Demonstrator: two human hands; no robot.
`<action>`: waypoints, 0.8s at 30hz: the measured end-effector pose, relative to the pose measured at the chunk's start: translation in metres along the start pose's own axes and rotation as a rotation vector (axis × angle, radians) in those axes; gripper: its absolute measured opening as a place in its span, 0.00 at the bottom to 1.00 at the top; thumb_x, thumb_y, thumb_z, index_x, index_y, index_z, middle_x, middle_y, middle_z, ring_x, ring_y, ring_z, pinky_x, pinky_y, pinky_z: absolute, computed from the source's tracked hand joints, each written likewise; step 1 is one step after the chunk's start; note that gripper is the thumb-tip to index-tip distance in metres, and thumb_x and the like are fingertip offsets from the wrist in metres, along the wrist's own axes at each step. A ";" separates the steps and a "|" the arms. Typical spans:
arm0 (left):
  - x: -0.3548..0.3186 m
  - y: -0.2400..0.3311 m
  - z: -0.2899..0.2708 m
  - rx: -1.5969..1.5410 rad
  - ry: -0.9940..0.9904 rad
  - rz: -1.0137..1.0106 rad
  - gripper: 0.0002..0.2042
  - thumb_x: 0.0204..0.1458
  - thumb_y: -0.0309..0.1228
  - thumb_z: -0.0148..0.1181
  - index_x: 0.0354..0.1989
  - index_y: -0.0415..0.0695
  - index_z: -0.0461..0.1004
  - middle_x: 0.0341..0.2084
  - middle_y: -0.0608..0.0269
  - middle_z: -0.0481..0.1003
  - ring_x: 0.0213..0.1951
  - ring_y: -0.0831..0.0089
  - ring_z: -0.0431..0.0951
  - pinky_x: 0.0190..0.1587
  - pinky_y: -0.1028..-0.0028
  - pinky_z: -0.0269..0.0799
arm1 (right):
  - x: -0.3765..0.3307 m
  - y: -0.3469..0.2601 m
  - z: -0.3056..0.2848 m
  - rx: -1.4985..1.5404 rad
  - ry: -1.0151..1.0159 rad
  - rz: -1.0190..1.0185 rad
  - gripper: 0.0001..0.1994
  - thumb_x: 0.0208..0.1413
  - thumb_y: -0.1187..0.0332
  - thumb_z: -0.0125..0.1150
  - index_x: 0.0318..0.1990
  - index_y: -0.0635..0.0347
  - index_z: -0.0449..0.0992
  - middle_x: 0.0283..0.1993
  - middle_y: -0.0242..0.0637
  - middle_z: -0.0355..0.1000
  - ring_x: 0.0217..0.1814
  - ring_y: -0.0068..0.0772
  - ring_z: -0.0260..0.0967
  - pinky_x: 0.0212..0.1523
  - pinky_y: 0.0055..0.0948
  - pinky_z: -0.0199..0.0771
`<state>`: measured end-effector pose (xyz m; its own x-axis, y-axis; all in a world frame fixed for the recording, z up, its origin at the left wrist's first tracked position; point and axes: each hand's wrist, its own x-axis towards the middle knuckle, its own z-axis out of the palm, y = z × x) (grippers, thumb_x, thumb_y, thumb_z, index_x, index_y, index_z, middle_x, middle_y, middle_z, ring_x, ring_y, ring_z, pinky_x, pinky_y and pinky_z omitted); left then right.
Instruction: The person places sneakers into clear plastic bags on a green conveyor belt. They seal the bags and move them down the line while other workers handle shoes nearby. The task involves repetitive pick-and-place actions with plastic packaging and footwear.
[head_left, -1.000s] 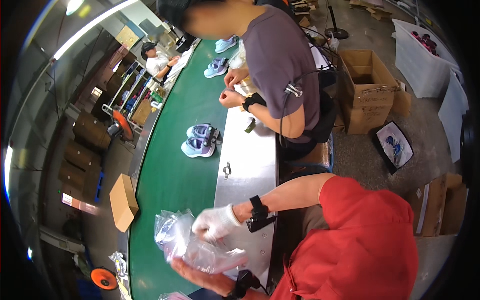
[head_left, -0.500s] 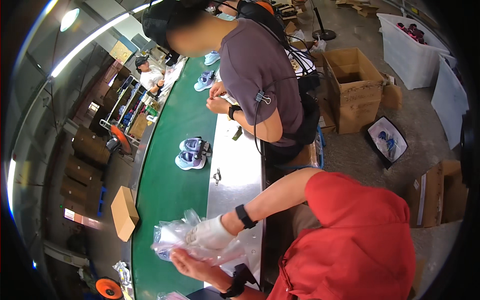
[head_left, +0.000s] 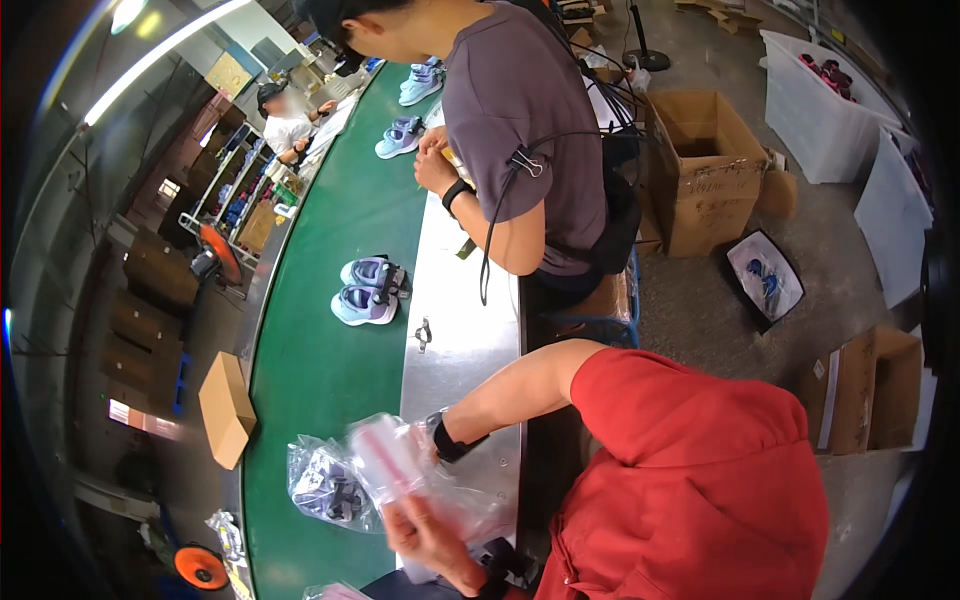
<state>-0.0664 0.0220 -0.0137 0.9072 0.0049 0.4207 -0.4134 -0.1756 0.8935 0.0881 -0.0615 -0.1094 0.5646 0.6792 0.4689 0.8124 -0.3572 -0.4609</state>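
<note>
A stack of clear plastic bags (head_left: pixel 385 455) with a pink strip stands raised over the belt's near edge. My left hand (head_left: pixel 430 545), bare and slightly blurred, is closed on its lower end. Behind the plastic, my right hand (head_left: pixel 432 432) is mostly hidden, so its fingers do not show; a black band circles that wrist. Just left of the bags, a pair of light-coloured shoes with dark straps lies inside a clear plastic bag (head_left: pixel 328 482) on the green belt. Farther up the belt sits an unbagged pair of pale blue and lilac shoes (head_left: pixel 368 292).
The green conveyor belt (head_left: pixel 300 375) runs beside a metal ledge (head_left: pixel 460 340) with a small black strap piece (head_left: pixel 423 335) on it. A co-worker in a purple shirt (head_left: pixel 515 110) sits beyond. A brown carton (head_left: pixel 226 410) stands at the belt's far edge; more cartons (head_left: pixel 700 205) are behind.
My left hand has lifted the plastic bags away from the bagged shoes, which now show more fully. My white-gloved right hand has drawn back behind the plastic. The whole view has shifted slightly.
</note>
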 end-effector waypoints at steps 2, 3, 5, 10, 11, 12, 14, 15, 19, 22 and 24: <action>0.012 0.006 -0.011 0.044 0.145 -0.040 0.14 0.59 0.36 0.54 0.25 0.41 0.65 0.20 0.73 0.61 0.24 0.83 0.59 0.27 0.81 0.54 | 0.004 -0.011 0.002 -0.054 -0.152 -0.001 0.12 0.47 0.65 0.56 0.37 0.60 0.79 0.37 0.46 0.76 0.37 0.47 0.73 0.41 0.41 0.72; 0.018 0.013 -0.011 0.085 0.267 -0.063 0.13 0.59 0.37 0.53 0.27 0.41 0.66 0.22 0.71 0.63 0.26 0.81 0.61 0.29 0.80 0.57 | 0.003 -0.022 -0.003 -0.086 -0.290 -0.017 0.12 0.47 0.65 0.56 0.37 0.60 0.79 0.37 0.46 0.76 0.37 0.47 0.73 0.40 0.41 0.72; 0.038 0.010 -0.023 0.029 0.444 -0.067 0.14 0.59 0.38 0.52 0.28 0.40 0.66 0.22 0.70 0.62 0.26 0.80 0.62 0.29 0.79 0.58 | 0.001 -0.050 -0.023 -0.059 -0.584 -0.083 0.12 0.47 0.65 0.56 0.37 0.60 0.79 0.37 0.45 0.76 0.37 0.47 0.73 0.40 0.41 0.72; 0.065 -0.003 -0.064 0.072 0.635 -0.137 0.19 0.59 0.40 0.51 0.47 0.35 0.70 0.40 0.56 0.71 0.39 0.69 0.71 0.45 0.72 0.67 | -0.011 -0.077 -0.122 0.495 -0.264 0.047 0.12 0.51 0.59 0.56 0.36 0.55 0.79 0.33 0.40 0.76 0.34 0.43 0.74 0.37 0.39 0.72; 0.065 -0.011 -0.068 0.095 0.676 -0.133 0.19 0.60 0.40 0.51 0.48 0.35 0.70 0.41 0.56 0.72 0.40 0.69 0.71 0.45 0.71 0.67 | -0.010 -0.070 -0.139 0.846 -0.273 0.142 0.13 0.53 0.56 0.56 0.36 0.54 0.79 0.32 0.39 0.76 0.34 0.42 0.74 0.37 0.38 0.73; 0.068 -0.017 -0.064 0.103 0.696 -0.131 0.19 0.60 0.40 0.50 0.49 0.35 0.69 0.41 0.56 0.72 0.40 0.69 0.71 0.45 0.71 0.67 | -0.008 -0.049 -0.150 0.582 -0.054 0.138 0.15 0.53 0.52 0.56 0.38 0.53 0.79 0.32 0.39 0.76 0.34 0.42 0.74 0.37 0.38 0.73; 0.078 -0.014 -0.040 -0.047 0.710 -0.169 0.18 0.61 0.39 0.49 0.47 0.35 0.69 0.39 0.58 0.72 0.38 0.72 0.71 0.43 0.73 0.67 | -0.003 -0.003 -0.172 0.159 0.185 0.262 0.19 0.51 0.47 0.57 0.40 0.51 0.78 0.33 0.37 0.76 0.36 0.41 0.74 0.38 0.37 0.72; 0.077 -0.018 -0.034 -0.061 0.644 -0.183 0.19 0.60 0.40 0.50 0.47 0.34 0.69 0.40 0.57 0.72 0.39 0.71 0.71 0.44 0.73 0.67 | 0.001 0.020 -0.184 0.004 0.215 0.383 0.21 0.49 0.45 0.58 0.41 0.50 0.78 0.34 0.37 0.76 0.37 0.40 0.74 0.39 0.37 0.72; 0.081 -0.041 -0.038 -0.170 0.450 -0.100 0.13 0.59 0.37 0.54 0.39 0.38 0.70 0.32 0.65 0.72 0.34 0.79 0.70 0.39 0.80 0.67 | 0.025 0.110 -0.201 -0.573 -0.131 0.581 0.28 0.43 0.37 0.56 0.42 0.48 0.78 0.35 0.37 0.76 0.44 0.42 0.72 0.48 0.40 0.64; 0.084 -0.046 -0.035 -0.165 0.535 -0.089 0.11 0.60 0.36 0.53 0.31 0.42 0.68 0.26 0.70 0.69 0.29 0.83 0.68 0.35 0.81 0.66 | 0.024 0.155 -0.193 -0.691 -0.359 0.762 0.31 0.37 0.37 0.61 0.44 0.48 0.78 0.41 0.37 0.76 0.48 0.40 0.72 0.52 0.42 0.62; 0.087 -0.049 -0.032 -0.181 0.560 -0.135 0.10 0.60 0.36 0.53 0.32 0.42 0.68 0.26 0.69 0.70 0.29 0.82 0.69 0.35 0.81 0.66 | 0.019 0.188 -0.167 -0.784 -0.490 0.889 0.31 0.36 0.39 0.63 0.45 0.51 0.78 0.45 0.40 0.75 0.52 0.40 0.71 0.53 0.41 0.63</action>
<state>0.0303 0.0623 -0.0158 0.7938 0.5416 0.2767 -0.3486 0.0324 0.9367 0.2755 -0.2229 -0.0613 0.9780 0.1179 -0.1722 0.1477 -0.9740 0.1718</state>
